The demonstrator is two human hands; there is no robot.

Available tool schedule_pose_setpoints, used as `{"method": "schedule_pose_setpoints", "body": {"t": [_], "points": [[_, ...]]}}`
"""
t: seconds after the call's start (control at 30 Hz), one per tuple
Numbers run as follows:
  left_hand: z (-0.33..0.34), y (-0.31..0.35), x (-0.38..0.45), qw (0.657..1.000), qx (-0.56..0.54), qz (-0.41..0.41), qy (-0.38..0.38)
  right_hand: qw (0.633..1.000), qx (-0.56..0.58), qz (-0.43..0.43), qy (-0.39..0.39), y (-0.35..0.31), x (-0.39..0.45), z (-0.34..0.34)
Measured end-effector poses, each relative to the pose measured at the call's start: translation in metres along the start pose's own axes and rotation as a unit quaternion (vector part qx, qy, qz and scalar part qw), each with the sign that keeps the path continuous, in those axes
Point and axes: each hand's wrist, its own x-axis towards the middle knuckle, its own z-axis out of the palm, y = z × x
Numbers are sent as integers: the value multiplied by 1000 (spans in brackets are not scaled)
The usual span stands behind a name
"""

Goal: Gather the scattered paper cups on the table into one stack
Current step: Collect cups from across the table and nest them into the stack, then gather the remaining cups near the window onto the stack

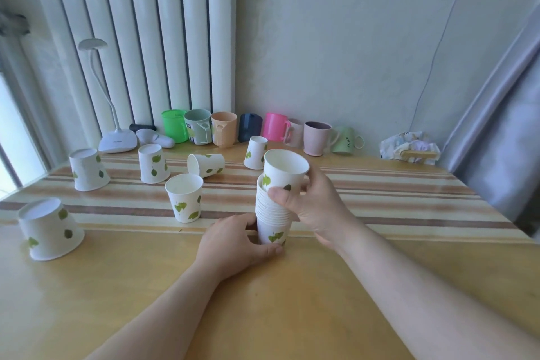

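A stack of white paper cups [273, 213] with green leaf prints stands upright near the table's middle. My left hand [233, 242] grips the stack's bottom cup. My right hand [315, 204] grips the top cup [285, 169], which sits partly inside the stack, tilted a little. Loose cups lie around: one upright [184, 197] left of the stack, one on its side [206, 164], and upside-down ones at the near left [49, 232], far left [87, 168], centre left [153, 163] and behind the stack [256, 152].
A row of coloured plastic mugs [223, 128] and ceramic mugs [317, 137] lines the wall. A white desk lamp [117, 142] stands at the back left, a crumpled bag [409, 146] at the back right. A striped cloth [380, 199] crosses the wooden table [292, 316].
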Motion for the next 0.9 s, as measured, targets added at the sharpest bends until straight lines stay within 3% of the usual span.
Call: {"method": "schedule_pose_setpoints", "body": {"t": [0.17, 0.3, 0.4, 0.57, 0.63, 0.7, 0.8, 0.83, 0.9], "points": [[3, -3, 2, 1000, 6, 17, 9, 996, -40, 69, -43, 35, -24, -2], [4, 1, 1, 999, 36, 26, -6, 980, -178, 85, -15, 60, -40, 10], [0, 3, 0, 998, 33, 41, -33, 973, -219, 66, 18, 64, -38, 15], [-32, -1, -13, 972, -161, -3, -170, 961, -262, 68, 55, 69, -34, -4], [-47, -17, -14, 977, -189, -21, -98, 962, -257, 80, 39, 70, -33, -8], [-62, -33, -13, 987, -145, -36, 58, 964, -250, 89, 23, 71, -31, -7], [-80, -54, -3, 942, -124, -121, 287, 963, -252, 91, 19, 74, -30, -5], [-83, -59, 2, 930, -145, -160, 298, 964, -251, 89, 18, 74, -30, -5], [-83, -63, 11, 928, -214, -201, 229, 965, -249, 87, 15, 74, -30, -5]]}}
